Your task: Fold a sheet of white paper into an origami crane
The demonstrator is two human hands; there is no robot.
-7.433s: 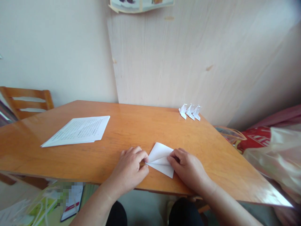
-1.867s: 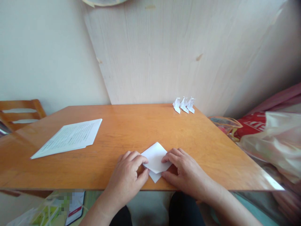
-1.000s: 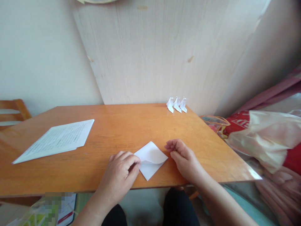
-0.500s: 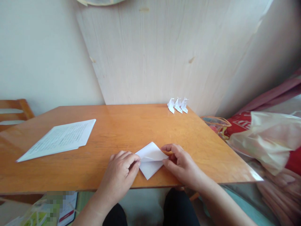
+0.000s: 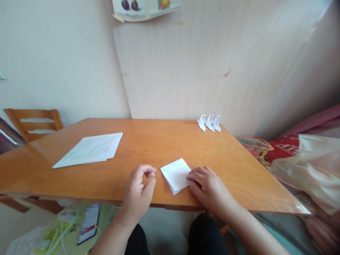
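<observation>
Folded white paper [image 5: 175, 174] is pinched at its right corner by the right hand [image 5: 203, 182] on the near tabletop [image 5: 148, 141], empty left hand [image 5: 140, 189] held curled thumb-to-finger just left, 3 paper figures [image 5: 209, 124] set far right.

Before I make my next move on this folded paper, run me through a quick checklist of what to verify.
1. Paper resting on the table: ok, and it lies inside the near edge.
2. Right hand at the paper: ok, fingers touch its right corner.
3. Left hand at the paper: not ok, it is off to the left, apart from it.
4. Layers even: not ok, a lower one peeks out at the lower left.
5. Creases sharp: cannot tell.
6. Printed sheets apart from the paper: ok.
</observation>
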